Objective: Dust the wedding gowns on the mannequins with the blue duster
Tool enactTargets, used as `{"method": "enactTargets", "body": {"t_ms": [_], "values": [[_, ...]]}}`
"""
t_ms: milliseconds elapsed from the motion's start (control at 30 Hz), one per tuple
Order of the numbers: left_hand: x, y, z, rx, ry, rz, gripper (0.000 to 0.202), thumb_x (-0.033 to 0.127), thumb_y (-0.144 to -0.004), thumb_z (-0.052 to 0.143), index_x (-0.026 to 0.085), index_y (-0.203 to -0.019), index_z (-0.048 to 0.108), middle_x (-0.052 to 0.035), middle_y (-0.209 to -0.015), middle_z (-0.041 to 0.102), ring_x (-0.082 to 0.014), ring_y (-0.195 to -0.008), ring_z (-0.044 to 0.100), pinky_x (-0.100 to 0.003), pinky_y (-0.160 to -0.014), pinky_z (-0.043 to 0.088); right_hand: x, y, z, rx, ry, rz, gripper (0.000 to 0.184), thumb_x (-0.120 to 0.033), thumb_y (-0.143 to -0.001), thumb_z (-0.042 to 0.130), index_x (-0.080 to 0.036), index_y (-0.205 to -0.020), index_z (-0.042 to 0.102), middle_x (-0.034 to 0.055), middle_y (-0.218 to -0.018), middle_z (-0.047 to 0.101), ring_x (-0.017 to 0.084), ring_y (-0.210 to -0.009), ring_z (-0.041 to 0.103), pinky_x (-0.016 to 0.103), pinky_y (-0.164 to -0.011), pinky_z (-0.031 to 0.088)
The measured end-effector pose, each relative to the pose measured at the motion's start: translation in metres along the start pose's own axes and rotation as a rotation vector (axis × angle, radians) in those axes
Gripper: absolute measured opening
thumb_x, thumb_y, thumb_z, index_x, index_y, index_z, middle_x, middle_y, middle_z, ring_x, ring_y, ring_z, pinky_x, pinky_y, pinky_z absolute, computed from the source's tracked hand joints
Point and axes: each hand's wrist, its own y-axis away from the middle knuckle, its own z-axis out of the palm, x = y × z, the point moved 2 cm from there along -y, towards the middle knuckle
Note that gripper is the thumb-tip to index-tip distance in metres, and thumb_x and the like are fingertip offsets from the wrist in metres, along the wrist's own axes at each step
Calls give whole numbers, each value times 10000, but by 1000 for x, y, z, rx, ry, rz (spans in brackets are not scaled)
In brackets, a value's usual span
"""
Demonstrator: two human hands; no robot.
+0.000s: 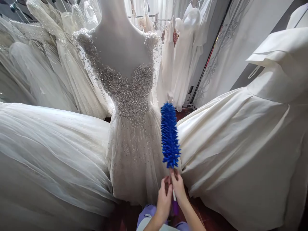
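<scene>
Both hands grip a blue duster upright before a beaded gown, hemmed in by skirts.

A tulle skirt [48,154] at left and a satin skirt [240,144] at right crowd the beaded gown [132,128], leaving a narrow floor gap. The blue duster [169,134] stands in front of the gown's right hem. Left hand [164,200] and right hand [178,189] close around its handle, mostly hidden; forearms cut off below.

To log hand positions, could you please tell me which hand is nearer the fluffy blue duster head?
Right. The right hand grips the handle just below the blue duster head; the left hand sits slightly lower.
</scene>
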Motion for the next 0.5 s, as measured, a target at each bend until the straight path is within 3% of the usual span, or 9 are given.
{"method": "enactTargets", "body": {"t_ms": [67,100,200,267,367,433,500], "values": [[-2,-18,-33,113,-2,-92,617,568,-857,409,142,-1301,466,-149,-1382,525,-243,-1289,467,-304,-1051,362,-8,-14,47,-68,-87,6,586,-738,-668,512,-217,-935,540,-33,-568,534,164,-557,558,298,-588,488],[-7,-26,-49,117,-4,-140,638,586,-846,415,152,-1310,467,-141,-1387,522,-244,-1280,476,-297,-1024,387,-4,-19,65,-73,-116,21,567,-738,-667,505,-225,-908,522,-40,-577,525,154,-553,553,287,-579,484],[-36,-37,-83,31,-88,-300,682,667,-821,366,186,-1283,508,-124,-1139,672,-241,-946,650,-311,-748,502,32,-26,93,-29,-162,171,549,-769,-653,447,-244,-814,467,-36,-592,537,153,-542,568,292,-547,483],[-57,-37,-96,-12,-201,-375,683,701,-813,324,158,-1117,606,-82,-812,696,-207,-658,625,-301,-582,459,60,-28,95,-22,-149,300,544,-772,-626,457,-246,-766,445,-23,-575,557,164,-516,577,299,-512,470],[-68,-35,-104,-44,-347,-305,588,706,-792,382,169,-735,614,-27,-584,588,-177,-569,552,-284,-563,397,81,-33,85,23,-78,376,508,-743,-605,506,-247,-689,440,6,-534,581,189,-496,590,311,-495,454],[-53,-39,-105,-88,-380,-216,538,694,-793,404,196,-684,573,-9,-559,558,-172,-569,541,-276,-571,371,72,-39,79,91,-54,362,491,-737,-622,494,-252,-664,430,15,-524,592,200,-497,593,324,-508,461],[-25,-48,-107,-136,-372,-125,505,666,-823,379,207,-746,574,10,-552,541,-161,-554,530,-265,-566,345,45,-45,79,134,-62,262,479,-723,-650,490,-249,-697,446,19,-556,613,200,-514,593,330,-528,472]]}}
